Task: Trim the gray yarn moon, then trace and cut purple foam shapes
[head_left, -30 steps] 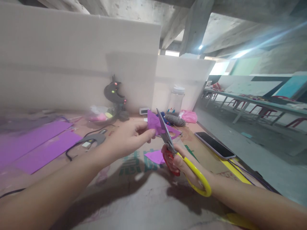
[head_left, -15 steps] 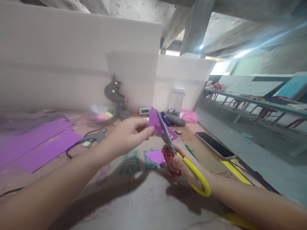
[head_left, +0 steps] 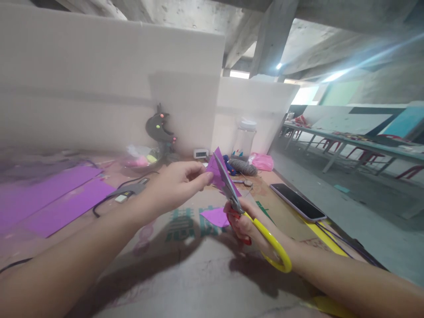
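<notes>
Between thumb and fingers, my left hand (head_left: 185, 181) pinches a small piece of purple paper (head_left: 216, 169) at its left edge, held up over the table. My right hand (head_left: 247, 221) grips a pair of scissors (head_left: 272, 238) with red and yellow handles. Their blades point up and away, lying against the paper, and look nearly closed. Below, a purple paper scrap (head_left: 215, 216) rests on the cardboard, partly behind my right hand.
Purple sheets (head_left: 73, 198) and a dark cable lie at left. A black moon-shaped stand (head_left: 159, 128), a clear jar (head_left: 244, 139), grey yarn (head_left: 243, 167) and a pink bag (head_left: 261, 161) stand behind. A phone (head_left: 298, 202) lies near the right edge.
The scissor blades have closed further across the purple paper, and the paper has turned slightly, its tip shifting right. Both hands stay in nearly the same place.
</notes>
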`<move>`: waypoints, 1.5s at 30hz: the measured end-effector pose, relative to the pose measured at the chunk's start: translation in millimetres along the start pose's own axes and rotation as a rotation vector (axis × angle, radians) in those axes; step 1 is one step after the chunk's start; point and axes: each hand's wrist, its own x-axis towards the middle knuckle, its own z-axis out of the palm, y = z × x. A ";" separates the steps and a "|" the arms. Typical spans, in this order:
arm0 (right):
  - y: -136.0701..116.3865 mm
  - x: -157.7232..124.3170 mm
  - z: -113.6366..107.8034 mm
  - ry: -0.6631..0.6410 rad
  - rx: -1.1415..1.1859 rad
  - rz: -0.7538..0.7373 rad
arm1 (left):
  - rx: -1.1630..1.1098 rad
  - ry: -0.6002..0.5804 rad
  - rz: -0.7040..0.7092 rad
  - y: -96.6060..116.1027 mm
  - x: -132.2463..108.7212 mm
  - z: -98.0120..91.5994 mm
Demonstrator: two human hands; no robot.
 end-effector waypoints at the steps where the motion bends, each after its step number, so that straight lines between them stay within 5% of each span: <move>1: 0.4 -0.2 -0.1 0.001 0.022 0.004 | 0.009 0.005 0.002 0.1 0.0 -0.3; 18: -2.7 -0.1 1.1 -0.010 0.055 0.050 | -0.012 0.069 0.015 -5.7 1.1 -0.4; 28: 2.5 -2.4 2.6 0.025 0.052 -0.023 | -0.464 -0.052 -0.009 4.7 4.9 22.5; 34: 2.9 -1.3 3.6 0.052 0.025 0.013 | -0.566 0.038 -0.028 -0.7 6.7 28.6; 45: -14.4 -2.8 3.9 -0.033 -0.130 -0.073 | -0.527 -0.029 -0.043 10.4 2.3 27.3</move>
